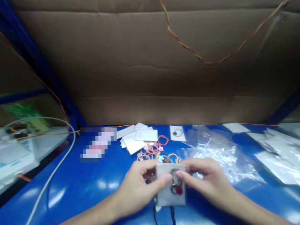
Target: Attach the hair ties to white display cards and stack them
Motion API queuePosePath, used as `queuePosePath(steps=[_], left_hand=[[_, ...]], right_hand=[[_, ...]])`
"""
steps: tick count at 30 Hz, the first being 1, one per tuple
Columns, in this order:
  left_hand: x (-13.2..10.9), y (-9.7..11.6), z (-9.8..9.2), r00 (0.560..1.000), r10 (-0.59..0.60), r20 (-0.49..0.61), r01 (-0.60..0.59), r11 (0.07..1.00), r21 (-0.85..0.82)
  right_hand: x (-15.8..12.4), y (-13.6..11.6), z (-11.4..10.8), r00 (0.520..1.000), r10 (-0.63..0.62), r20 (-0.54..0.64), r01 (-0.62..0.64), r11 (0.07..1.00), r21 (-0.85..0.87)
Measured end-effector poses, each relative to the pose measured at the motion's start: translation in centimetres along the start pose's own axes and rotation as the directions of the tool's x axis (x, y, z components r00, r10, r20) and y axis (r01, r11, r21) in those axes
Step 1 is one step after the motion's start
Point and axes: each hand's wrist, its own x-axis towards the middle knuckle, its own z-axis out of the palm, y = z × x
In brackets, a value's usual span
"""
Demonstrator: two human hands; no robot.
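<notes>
Between both hands is a white card (165, 195) with a dark hair tie (173, 188) and a red bead (179, 189) on its face; a clear sleeve seems to cover it. My left hand (142, 184) pinches the card's left side, thumb on the front. On the right side, my right hand (208, 178) grips it with the thumb near the upper middle. Just behind the card lies a pile of coloured hair ties (152, 149), some with small charms. Dark cords (172, 215) show below the card, partly hidden by it.
White cards (146, 135) are stacked behind the hair ties. One card with a dark hair tie (177, 133) lies at the back. Clear plastic bags (215, 153) spread to the right, near more white cards (278, 156). A pale cable (55, 172) loops at left; cardboard (150, 62) walls the back.
</notes>
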Motion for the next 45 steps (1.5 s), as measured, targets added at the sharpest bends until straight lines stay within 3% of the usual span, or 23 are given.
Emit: queuePosePath(steps=[4,10,14,22,34,39,42,45], left_hand=[[0.3,-0.1,0.0,0.999,-0.030,-0.043,0.028,0.998,-0.050],[0.6,-0.2,-0.5,0.994,-0.084,-0.065,0.075,0.988,-0.132],[0.8,-0.1,-0.8,0.995,-0.080,-0.056,0.069,0.984,-0.165],[0.7,-0.1,-1.0,0.995,-0.093,0.040,0.099,0.972,-0.212],[1.0,-0.9,-1.4,0.978,-0.107,0.179,0.157,0.944,-0.290],[1.2,-0.7,-1.4,0.993,-0.110,0.052,0.120,0.960,-0.253],[1.6,-0.8,-1.6,0.988,-0.125,-0.093,0.101,0.969,-0.226],[1.9,-0.9,-1.9,0.967,-0.152,-0.203,0.117,0.978,-0.174]], right_hand=[[0.1,-0.1,0.0,0.999,0.023,0.047,-0.028,0.994,0.103],[0.2,0.4,-0.1,0.977,0.209,0.048,-0.213,0.917,0.337],[0.5,0.3,-0.2,0.976,0.189,0.108,-0.217,0.881,0.420],[1.0,0.1,-0.2,0.969,0.162,0.188,-0.239,0.814,0.530],[0.9,1.2,0.1,0.960,0.229,0.162,-0.281,0.765,0.580],[0.9,0.9,0.0,0.965,0.208,0.159,-0.262,0.776,0.573],[0.8,0.6,0.2,0.957,0.211,0.199,-0.288,0.760,0.582],[0.8,0.8,0.6,0.967,0.221,0.128,-0.253,0.761,0.597]])
